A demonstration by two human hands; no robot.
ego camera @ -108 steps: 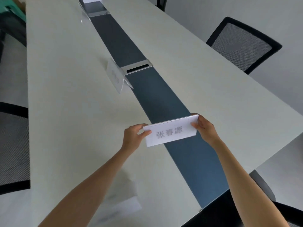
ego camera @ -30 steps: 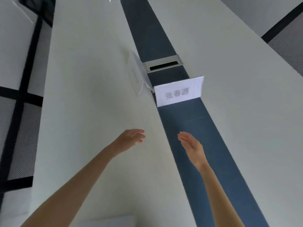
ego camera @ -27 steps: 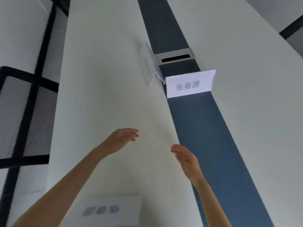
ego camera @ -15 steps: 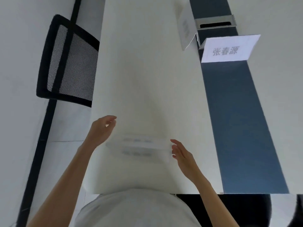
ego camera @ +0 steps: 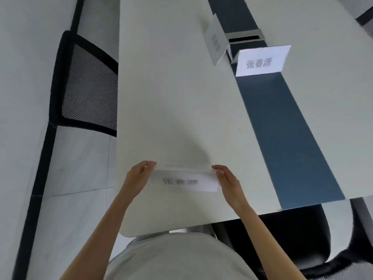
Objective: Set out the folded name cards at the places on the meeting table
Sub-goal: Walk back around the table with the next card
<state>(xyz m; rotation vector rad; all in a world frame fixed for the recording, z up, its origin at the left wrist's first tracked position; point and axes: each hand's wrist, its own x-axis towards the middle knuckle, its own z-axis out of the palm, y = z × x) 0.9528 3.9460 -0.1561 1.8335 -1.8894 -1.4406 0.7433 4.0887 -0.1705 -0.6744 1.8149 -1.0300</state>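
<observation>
card in hand [ego camera: 184, 181]: folded name card at the near end of the meeting table [ego camera: 171, 98], low over or on the white top, can't tell which; print blurred, reads toward the person.
left hand [ego camera: 137, 178]: fingertips pinch the card's left end; thumb and fingers nearly closed on the paper.
right hand [ego camera: 228, 181]: fingertips on the card's right end, same light pinch; palm open behind it.
why two hands: thin paper, end grips keep the fold square and stop it sagging — my read.
placed card [ego camera: 262, 60]: stands upright on the blue centre strip [ego camera: 282, 122], just this side of the cable box [ego camera: 245, 36], face toward the table end.
side card [ego camera: 215, 40]: stands just left of the box on the white top, faces the left edge, likely for a seat on that side.
chair [ego camera: 86, 85]: mesh back tucked at the left edge, well apart from the hands.
step: picking up the next card; probably bound for another place.
</observation>
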